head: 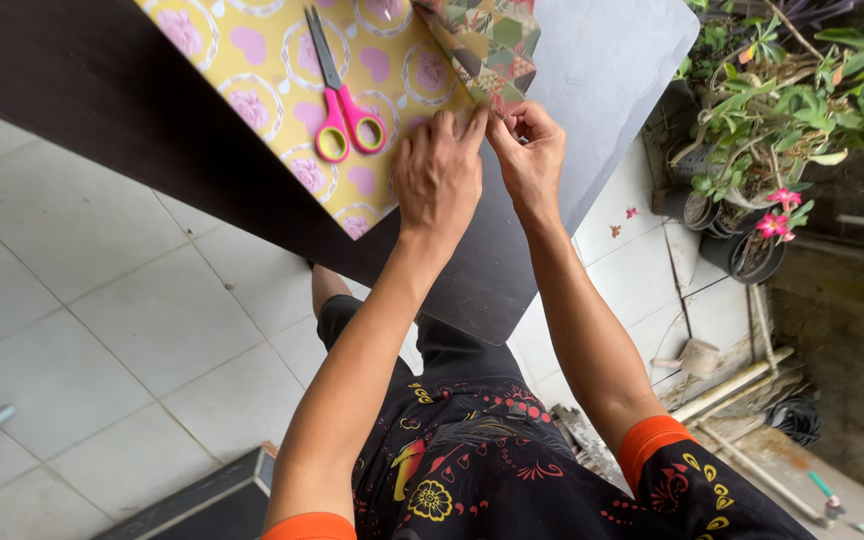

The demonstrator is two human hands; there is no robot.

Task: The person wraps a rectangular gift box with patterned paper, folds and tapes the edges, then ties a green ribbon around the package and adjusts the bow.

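Observation:
A folded piece of patterned paper, with hexagons in green, red and tan, lies on the dark table. My left hand presses on its near corner with the fingertips. My right hand pinches the same corner between thumb and fingers, touching the left hand. Under the folded piece lies a yellow sheet with pink flowers, hearts and white rings. Pink-handled scissors rest shut on that yellow sheet, to the left of my hands.
The table edge runs diagonally above a pale tiled floor. Potted plants with pink flowers stand at the right. Pipes, a small pot and debris lie on the ground at the lower right. A dark box corner sits at the bottom.

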